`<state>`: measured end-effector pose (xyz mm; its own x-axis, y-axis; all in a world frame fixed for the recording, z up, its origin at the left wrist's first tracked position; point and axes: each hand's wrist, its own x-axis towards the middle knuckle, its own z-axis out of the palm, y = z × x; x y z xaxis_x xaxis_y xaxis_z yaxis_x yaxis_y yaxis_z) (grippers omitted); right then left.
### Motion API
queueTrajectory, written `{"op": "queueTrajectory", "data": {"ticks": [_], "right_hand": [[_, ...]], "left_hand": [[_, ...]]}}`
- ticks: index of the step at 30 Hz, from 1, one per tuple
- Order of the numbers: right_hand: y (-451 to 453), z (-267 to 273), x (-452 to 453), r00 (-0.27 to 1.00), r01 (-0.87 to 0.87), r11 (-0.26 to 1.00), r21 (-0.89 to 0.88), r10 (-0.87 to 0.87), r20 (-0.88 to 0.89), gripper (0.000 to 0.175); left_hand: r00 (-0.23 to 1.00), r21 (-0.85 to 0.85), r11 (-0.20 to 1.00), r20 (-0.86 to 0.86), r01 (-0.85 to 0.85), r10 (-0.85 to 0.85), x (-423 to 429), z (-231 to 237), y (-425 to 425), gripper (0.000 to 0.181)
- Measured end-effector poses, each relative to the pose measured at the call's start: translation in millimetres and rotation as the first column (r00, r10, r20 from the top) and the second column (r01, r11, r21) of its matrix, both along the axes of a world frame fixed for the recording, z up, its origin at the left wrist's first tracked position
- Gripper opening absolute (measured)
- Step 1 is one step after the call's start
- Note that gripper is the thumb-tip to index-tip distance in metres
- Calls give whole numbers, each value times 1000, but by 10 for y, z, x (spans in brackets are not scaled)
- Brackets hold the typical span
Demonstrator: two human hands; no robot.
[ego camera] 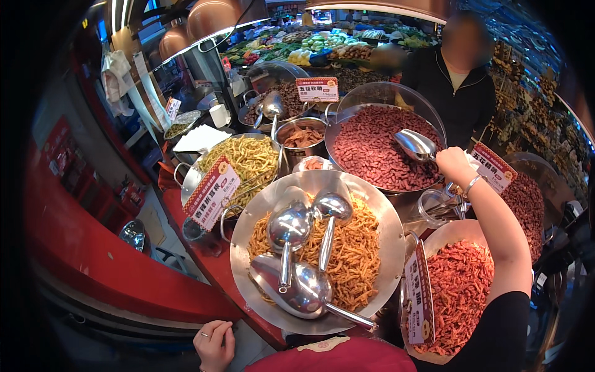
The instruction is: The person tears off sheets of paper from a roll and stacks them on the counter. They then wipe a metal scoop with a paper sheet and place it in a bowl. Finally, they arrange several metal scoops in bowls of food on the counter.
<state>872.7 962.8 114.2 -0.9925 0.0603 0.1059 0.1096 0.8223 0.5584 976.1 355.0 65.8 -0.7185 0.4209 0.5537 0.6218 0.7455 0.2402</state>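
My right hand (453,162) is closed around the handle of a metal scoop (415,143), whose bowl rests on dark red, nut-like pieces (372,139) in a round pan. My left hand (214,344), a ring on one finger, hangs low beside the red counter edge with its fingers curled and nothing visible in it. Before me a wide steel pan (241,218) holds orange-brown shredded food (358,260) with several metal scoops (289,225) lying on it. At the lower right is a pan of red shredded food (458,288).
A pan of yellow-green strips (246,156) and a small pot of brownish pieces (302,136) stand at left centre. Sign cards (214,193) stand among the pans. A clear plastic cup (434,207) lies near my right forearm. Across the counter stands a person (453,93) in dark clothing.
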Motion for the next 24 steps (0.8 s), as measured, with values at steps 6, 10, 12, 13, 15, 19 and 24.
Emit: {"op": "queueTrajectory", "data": {"ticks": [6, 10, 12, 13, 15, 19, 24], "right_hand": [[-675, 562, 1, 998, 33, 963, -266, -46, -44, 19], [-1252, 907, -163, 994, 105, 872, -479, -85, 64, 27], [-1502, 986, -351, 988, 141, 794, -591, -74, 136, 27], [-1617, 974, -479, 987, 129, 792, -597, -45, 155, 28], [-1830, 861, -833, 949, 304, 751, -586, -186, 254, 29], [-2072, 364, -1412, 972, 110, 947, -303, -38, 233, 20], [-2135, -513, -1990, 844, 393, 790, -471, -513, -155, 23]], "left_hand": [[998, 78, 996, -32, 50, -48, -292, -79, -149, 13], [994, 108, 988, -13, 108, -107, -597, -242, -390, 14], [991, 144, 980, -8, 137, -137, -792, -344, -552, 14], [988, 158, 976, -5, 153, -154, -893, -386, -648, 14], [984, 167, 970, 1, 176, -179, -1108, -449, -881, 13], [980, 205, 960, 20, 191, -199, -1506, -496, -1360, 14], [981, 291, 947, 96, 133, -168, -1774, -582, -1788, 10]]}}
